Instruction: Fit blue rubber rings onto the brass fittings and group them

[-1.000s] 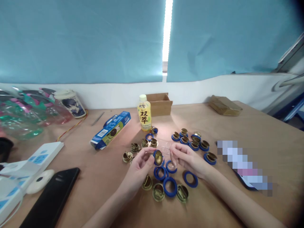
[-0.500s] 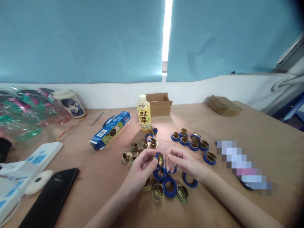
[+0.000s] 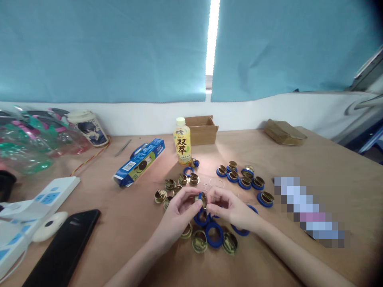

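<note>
Brown table [image 3: 323,159] bore yellow bottle [image 3: 182,144] beyond hands. Left hand [image 3: 180,212] pinched blue-rimmed brass piece [image 3: 203,200] between hands; right hand [image 3: 235,208] bunched fingertips beside piece, could not tell whether gripping. Thin wire rings [image 3: 207,186] lay just beyond.

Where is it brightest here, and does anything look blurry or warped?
In the head view, the gap between the blue curtains is brightest, nearly white; also in the head view, the spray bottles at far left look soft and stretched, a mosaic hides something at right, and the small metal piece between the fingers is partly hidden, its details unclear.
</note>
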`<state>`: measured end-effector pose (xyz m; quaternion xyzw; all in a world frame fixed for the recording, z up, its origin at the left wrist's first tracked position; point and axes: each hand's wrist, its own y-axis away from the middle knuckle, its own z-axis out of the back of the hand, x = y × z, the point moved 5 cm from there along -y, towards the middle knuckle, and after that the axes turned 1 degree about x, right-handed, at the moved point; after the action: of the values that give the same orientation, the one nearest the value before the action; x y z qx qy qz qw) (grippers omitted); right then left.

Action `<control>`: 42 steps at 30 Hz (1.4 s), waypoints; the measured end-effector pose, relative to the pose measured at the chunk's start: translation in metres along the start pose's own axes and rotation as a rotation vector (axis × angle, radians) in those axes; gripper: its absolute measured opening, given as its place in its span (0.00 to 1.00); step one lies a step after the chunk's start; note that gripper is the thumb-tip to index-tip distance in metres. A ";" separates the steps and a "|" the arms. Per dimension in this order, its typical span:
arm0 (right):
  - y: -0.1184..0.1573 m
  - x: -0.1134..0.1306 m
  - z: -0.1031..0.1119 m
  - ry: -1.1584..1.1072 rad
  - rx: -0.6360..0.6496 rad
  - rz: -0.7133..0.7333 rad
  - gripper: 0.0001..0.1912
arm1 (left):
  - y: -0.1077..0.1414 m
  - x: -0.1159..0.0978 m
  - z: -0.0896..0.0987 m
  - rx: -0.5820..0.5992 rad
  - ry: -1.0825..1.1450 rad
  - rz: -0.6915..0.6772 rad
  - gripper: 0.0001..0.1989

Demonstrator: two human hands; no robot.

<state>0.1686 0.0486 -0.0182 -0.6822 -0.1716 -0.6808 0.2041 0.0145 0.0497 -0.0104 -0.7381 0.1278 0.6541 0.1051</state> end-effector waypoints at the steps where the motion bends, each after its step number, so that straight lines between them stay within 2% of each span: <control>1: 0.000 0.001 0.000 0.022 -0.018 0.012 0.16 | 0.000 -0.001 0.000 -0.011 0.003 0.006 0.12; 6: 0.000 0.001 0.003 0.074 -0.079 0.032 0.16 | 0.003 -0.003 -0.001 -0.027 0.017 0.009 0.13; 17: 0.002 0.014 -0.002 -0.015 0.038 0.015 0.20 | 0.002 -0.004 -0.001 -0.006 0.038 -0.020 0.11; 34: 0.004 0.009 -0.004 0.054 0.034 0.014 0.18 | 0.003 -0.005 -0.004 0.026 0.005 -0.029 0.10; 37: 0.004 0.010 -0.005 0.134 0.020 0.040 0.14 | 0.002 -0.007 -0.004 0.011 -0.033 -0.039 0.09; 42: 0.007 0.018 -0.009 0.511 -0.059 0.146 0.09 | 0.001 -0.009 -0.005 0.013 -0.046 -0.043 0.09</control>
<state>0.1650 0.0367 -0.0003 -0.5044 -0.0450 -0.8192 0.2692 0.0174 0.0479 -0.0008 -0.7248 0.1135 0.6676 0.1268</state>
